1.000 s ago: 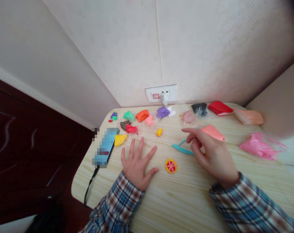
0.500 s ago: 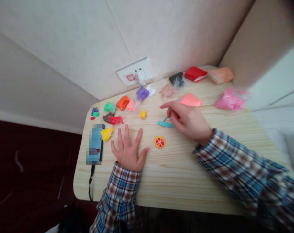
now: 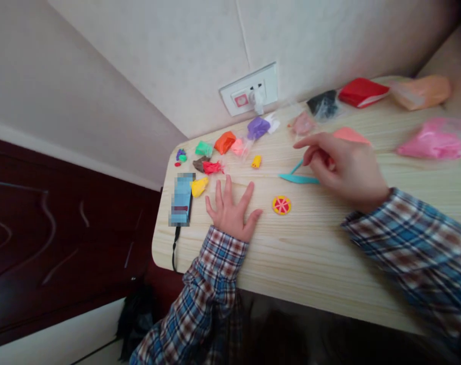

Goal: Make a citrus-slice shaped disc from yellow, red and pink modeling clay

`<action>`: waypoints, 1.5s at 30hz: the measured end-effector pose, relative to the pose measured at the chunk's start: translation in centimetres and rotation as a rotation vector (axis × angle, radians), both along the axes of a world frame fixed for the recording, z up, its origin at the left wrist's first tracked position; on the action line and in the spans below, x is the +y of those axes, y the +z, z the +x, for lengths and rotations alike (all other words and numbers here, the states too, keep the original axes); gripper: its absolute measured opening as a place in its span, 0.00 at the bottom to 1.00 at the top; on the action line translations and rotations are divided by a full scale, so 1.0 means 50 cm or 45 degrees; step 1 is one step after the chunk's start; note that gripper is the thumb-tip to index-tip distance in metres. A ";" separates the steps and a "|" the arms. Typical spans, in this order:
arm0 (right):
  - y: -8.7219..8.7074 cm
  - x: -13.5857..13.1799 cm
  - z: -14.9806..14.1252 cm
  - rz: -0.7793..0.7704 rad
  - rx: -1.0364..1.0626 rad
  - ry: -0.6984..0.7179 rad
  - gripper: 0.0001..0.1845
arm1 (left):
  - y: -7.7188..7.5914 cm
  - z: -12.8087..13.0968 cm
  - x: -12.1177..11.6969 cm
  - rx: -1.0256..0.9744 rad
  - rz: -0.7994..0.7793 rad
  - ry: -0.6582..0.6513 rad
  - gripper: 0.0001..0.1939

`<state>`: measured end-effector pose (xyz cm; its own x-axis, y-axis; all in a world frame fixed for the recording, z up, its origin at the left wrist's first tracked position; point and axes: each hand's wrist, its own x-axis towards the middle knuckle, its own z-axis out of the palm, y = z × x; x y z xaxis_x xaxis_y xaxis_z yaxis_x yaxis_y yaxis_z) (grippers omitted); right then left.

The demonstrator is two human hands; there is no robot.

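My left hand (image 3: 234,213) lies flat on the table with its fingers spread, holding nothing. To its right is a small round clay disc (image 3: 282,205), yellow-rimmed with a red middle and pale spokes. My right hand (image 3: 344,167) is over the table, index finger stretched out to the left, other fingers loosely curled. I see nothing held in it, though its palm is hidden. Under it lie a blue modelling knife (image 3: 296,178) and a thin blue stick (image 3: 296,167), both partly covered. A small yellow clay piece (image 3: 256,161) sits between the hands, farther back.
Several bags of coloured clay line the back, among them purple (image 3: 258,128), orange (image 3: 224,142), red (image 3: 361,93) and pink (image 3: 431,142). A yellow lump (image 3: 199,187) lies beside a phone (image 3: 182,200) with a cable. Behind, the wall holds a socket (image 3: 249,90) with a plug.
The view has turned left, so everything appears farther right. My right hand has shifted slightly right, showing more of the blue knife. My left hand stays put on the table.
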<state>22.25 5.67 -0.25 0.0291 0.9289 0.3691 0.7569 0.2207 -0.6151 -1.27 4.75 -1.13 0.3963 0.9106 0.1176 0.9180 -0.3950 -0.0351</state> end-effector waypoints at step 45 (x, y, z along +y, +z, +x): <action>0.000 -0.003 0.001 0.067 -0.015 -0.058 0.16 | 0.001 -0.016 0.004 -0.104 0.067 -0.146 0.28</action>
